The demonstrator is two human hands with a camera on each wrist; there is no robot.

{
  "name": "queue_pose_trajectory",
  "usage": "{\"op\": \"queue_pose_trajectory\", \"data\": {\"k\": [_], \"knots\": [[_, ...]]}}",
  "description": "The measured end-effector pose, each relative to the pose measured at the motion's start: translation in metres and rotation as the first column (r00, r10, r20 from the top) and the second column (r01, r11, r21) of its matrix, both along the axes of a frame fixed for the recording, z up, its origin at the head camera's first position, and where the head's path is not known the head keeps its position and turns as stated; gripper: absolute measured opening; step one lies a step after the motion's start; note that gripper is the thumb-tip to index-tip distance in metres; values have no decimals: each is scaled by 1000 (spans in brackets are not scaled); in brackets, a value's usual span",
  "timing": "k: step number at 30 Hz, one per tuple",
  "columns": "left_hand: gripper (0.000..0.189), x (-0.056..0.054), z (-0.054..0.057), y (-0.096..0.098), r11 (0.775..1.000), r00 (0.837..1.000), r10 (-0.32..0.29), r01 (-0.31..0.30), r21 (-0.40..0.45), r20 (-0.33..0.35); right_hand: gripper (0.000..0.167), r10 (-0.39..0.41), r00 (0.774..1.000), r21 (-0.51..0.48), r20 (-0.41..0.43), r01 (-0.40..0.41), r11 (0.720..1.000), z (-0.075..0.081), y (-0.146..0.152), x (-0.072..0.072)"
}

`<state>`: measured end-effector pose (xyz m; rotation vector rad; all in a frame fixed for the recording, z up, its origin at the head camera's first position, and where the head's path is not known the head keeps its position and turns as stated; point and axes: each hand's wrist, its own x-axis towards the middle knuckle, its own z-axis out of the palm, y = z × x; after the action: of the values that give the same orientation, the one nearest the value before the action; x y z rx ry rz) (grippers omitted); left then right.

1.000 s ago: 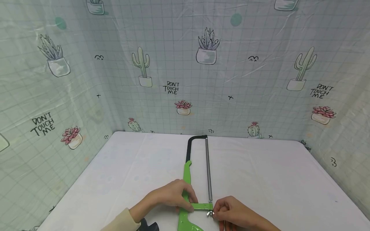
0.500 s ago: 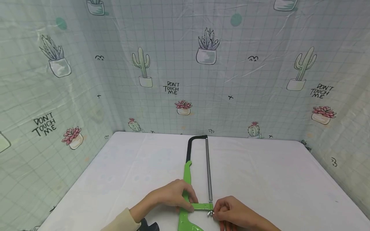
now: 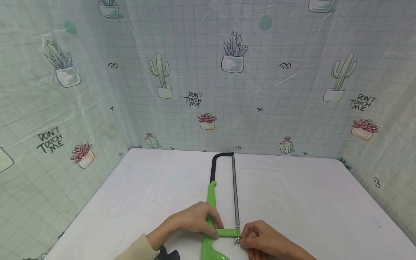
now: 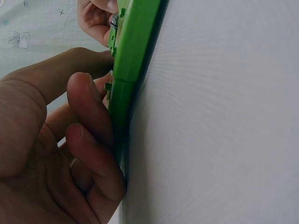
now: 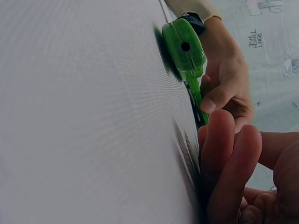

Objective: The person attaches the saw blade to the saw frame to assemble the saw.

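A hacksaw (image 3: pixel 211 195) with a green handle and black front bow lies flat, its grey blade (image 3: pixel 235 191) on the right side. My left hand (image 3: pixel 199 218) grips the green frame near the rear crosspiece, thumb on one side and fingers on the other. At the blade's near end sits a small metal wing nut (image 3: pixel 237 240), which the thumb and forefinger of my right hand (image 3: pixel 264 240) pinch at its right side. In the left wrist view the green frame (image 4: pixel 135 42) runs past my curled fingers. The right wrist view shows the handle's rounded end (image 5: pixel 184 44).
The saw lies on a white-covered table (image 3: pixel 292 195). Cloth walls (image 3: pixel 182 119) printed with cacti enclose it at the back and both sides. A dark device (image 3: pixel 168 255) shows beside the left wrist at the bottom edge.
The wing nut has turned slightly at my right fingertips. My left hand and the hacksaw have kept their places; the whole view shifts only a little.
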<state>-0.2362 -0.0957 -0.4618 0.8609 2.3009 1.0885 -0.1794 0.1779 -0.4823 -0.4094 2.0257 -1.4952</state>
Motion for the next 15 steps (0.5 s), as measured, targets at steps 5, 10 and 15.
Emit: {"op": "queue_pose_trajectory", "data": {"k": [5, 10, 15], "knots": [[18, -1, -1, 0, 1000, 1000, -2, 2, 1, 3, 8, 1, 1000, -10, 7, -1, 1000, 1, 0, 0], [18, -2, 0, 0, 1000, 1000, 0, 0, 4, 9, 9, 3, 1000, -30, 21, -2, 1000, 3, 0, 0], [19, -3, 0, 0, 1000, 1000, 0, 0, 4, 11, 10, 2, 1000, -29, 23, -2, 1000, 4, -1, 0]]}}
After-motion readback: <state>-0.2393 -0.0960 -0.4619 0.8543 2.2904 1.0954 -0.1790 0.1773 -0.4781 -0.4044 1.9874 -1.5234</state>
